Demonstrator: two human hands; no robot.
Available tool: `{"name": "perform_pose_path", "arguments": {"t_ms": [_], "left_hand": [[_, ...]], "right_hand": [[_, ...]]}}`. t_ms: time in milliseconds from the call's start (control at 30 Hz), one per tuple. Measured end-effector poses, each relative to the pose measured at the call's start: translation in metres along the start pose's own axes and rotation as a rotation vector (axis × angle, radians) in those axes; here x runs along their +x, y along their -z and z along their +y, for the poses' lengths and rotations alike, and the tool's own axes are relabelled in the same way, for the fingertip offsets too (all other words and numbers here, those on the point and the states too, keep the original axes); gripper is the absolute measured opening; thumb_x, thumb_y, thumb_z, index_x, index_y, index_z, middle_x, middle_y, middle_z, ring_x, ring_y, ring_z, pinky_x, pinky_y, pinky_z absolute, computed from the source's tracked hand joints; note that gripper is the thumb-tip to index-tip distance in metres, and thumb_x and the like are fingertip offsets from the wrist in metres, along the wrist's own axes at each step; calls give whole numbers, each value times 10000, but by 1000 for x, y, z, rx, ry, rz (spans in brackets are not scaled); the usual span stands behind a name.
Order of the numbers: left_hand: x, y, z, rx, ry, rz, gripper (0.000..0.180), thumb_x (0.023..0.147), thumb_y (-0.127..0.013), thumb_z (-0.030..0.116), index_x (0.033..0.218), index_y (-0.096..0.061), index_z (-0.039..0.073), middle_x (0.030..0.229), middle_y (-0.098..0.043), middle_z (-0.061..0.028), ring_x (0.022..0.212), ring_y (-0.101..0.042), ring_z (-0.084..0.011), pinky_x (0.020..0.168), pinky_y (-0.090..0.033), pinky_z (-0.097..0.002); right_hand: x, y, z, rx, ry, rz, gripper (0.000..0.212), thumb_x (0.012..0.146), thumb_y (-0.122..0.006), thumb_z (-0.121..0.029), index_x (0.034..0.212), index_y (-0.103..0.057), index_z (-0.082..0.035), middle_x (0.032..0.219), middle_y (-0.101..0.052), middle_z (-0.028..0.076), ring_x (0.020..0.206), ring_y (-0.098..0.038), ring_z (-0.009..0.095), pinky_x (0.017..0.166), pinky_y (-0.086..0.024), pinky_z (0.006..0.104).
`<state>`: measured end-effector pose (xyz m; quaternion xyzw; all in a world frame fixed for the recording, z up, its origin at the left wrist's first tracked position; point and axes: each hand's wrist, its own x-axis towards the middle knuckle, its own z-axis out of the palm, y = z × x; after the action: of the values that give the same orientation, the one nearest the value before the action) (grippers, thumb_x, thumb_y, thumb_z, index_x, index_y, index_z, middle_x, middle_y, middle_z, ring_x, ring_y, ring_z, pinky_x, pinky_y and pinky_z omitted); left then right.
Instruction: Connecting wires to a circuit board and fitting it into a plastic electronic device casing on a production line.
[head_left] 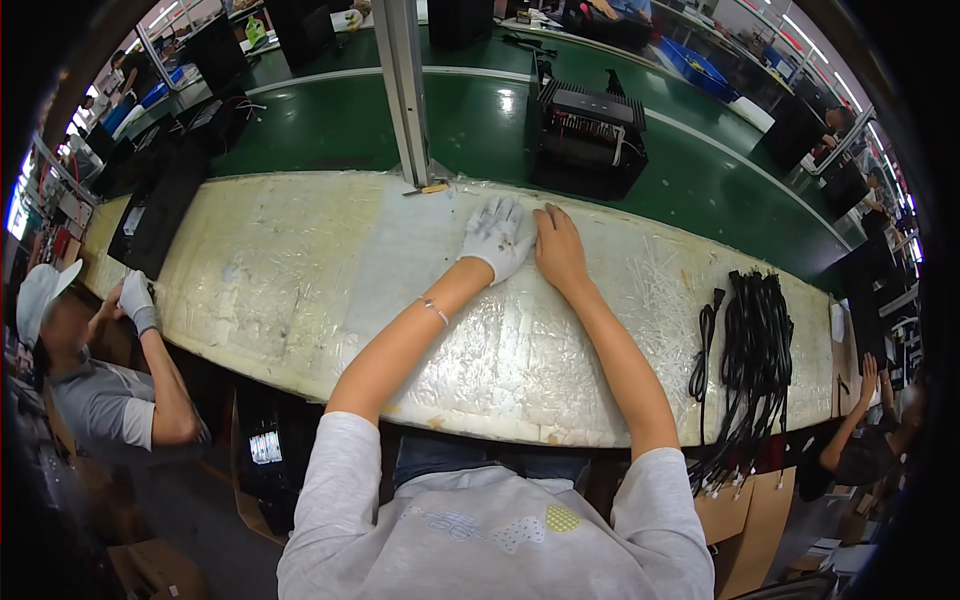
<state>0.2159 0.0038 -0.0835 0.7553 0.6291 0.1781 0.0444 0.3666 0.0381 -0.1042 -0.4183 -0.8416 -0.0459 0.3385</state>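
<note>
My left hand (497, 238), in a white glove with grey smudges on it, lies palm down near the far edge of the workbench (270, 270). Its fingers are stretched out and it holds nothing. Close beside it on the right rests my bare right hand (561, 247), also palm down, fingers forward and nothing visible in it. Just past my hands, a black finned electronic unit (590, 135) with its inner parts exposed stands on the green conveyor (470, 120). A small tool with a yellow handle (434, 188) lies left of my gloved hand, by the metal post (403, 95).
Bundled black cables (757, 340) cover the right side of the bench, their ends hanging over the near edge. Thin white strips (668, 300) lie scattered beside them. One person (110, 370) works at the left, another (870, 430) at the right. A black panel (165, 215) lies far left.
</note>
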Motion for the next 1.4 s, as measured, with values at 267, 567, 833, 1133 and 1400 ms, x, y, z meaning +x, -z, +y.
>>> {"name": "perform_pose_path", "arguments": {"t_ms": [267,567,833,1133,1400], "left_hand": [[6,-1,9,23,16,8,651,922,-405,425,1440,-367,32,1512,-332,-156,1424,-253,-300,1158,-180,-418],[3,6,7,-40,40,-67,668,916,-444,439,1453,-357,51,1555,-270,-96,1454,-183,-276,1177,-118,-432],[1,7,2,-87,49,-95,653,936,-406,433,1463,-344,53,1557,-258,-124,1458,-169,-281,1183,-90,-423],[8,-2,0,-95,56,37,632,905,-475,423,1420,-417,61,1536,-283,-165,1422,-255,-312,1160,-185,-436],[0,-4,1,-92,88,-36,611,906,-467,401,1420,-416,75,1537,-269,-182,1421,-254,-327,1159,-190,-442]], "right_hand": [[-3,18,-2,210,-140,13,291,824,-586,-51,1105,-575,23,1214,-565,242,1135,-525,406,964,-432,445],[3,278,-173,247,399,635,184,899,-606,-228,1060,-592,-141,1144,-599,130,1003,-592,308,849,-505,365],[-25,350,-166,162,748,384,420,864,-454,18,1283,-424,-7,1346,-317,255,1225,-420,398,853,-562,508],[-2,358,-187,206,487,650,401,854,-640,-7,1215,-509,-124,1243,-492,154,1007,-614,382,670,-640,351],[-11,329,-187,669,452,762,322,930,-524,-211,1232,-464,-114,1162,-529,191,918,-573,288,695,-535,372]]}}
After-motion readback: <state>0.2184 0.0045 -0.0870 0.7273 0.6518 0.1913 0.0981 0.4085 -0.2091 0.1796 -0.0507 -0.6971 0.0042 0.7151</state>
